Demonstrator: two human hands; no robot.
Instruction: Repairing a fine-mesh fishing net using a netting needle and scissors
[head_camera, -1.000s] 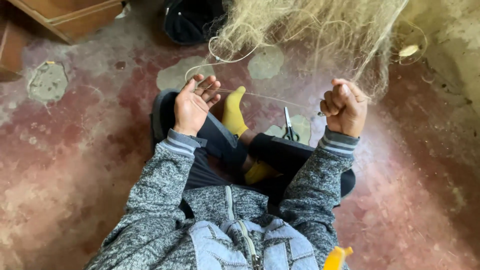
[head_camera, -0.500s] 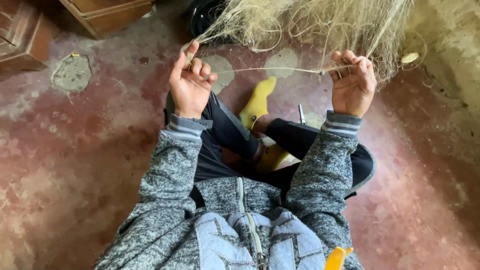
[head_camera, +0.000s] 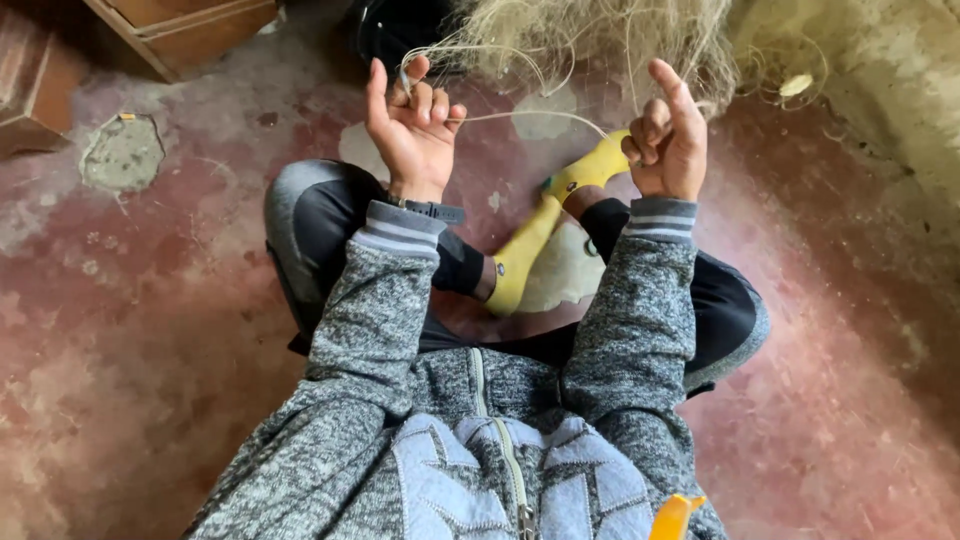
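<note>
Left hand (head_camera: 412, 125): raising at head height, palm facing the camera, index finger pointing up, other fingers curling inward. Right hand (head_camera: 668, 140): raising alongside, fingers closing into a loose fist, index extending upward. Both forearms angling up, well apart.

A pale straw-coloured net (head_camera: 600, 35) is seen at upper centre. Heathered grey sleeves (head_camera: 370, 320) with striped cuffs are worn, with black trousers (head_camera: 320, 215) and yellow socks (head_camera: 525, 255). The floor (head_camera: 150, 330) is mottled red with grey patches.

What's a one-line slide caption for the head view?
Seated cross-legged on a worn red floor, left hand and right hand hold a pale strand from a fibre bundle.
</note>
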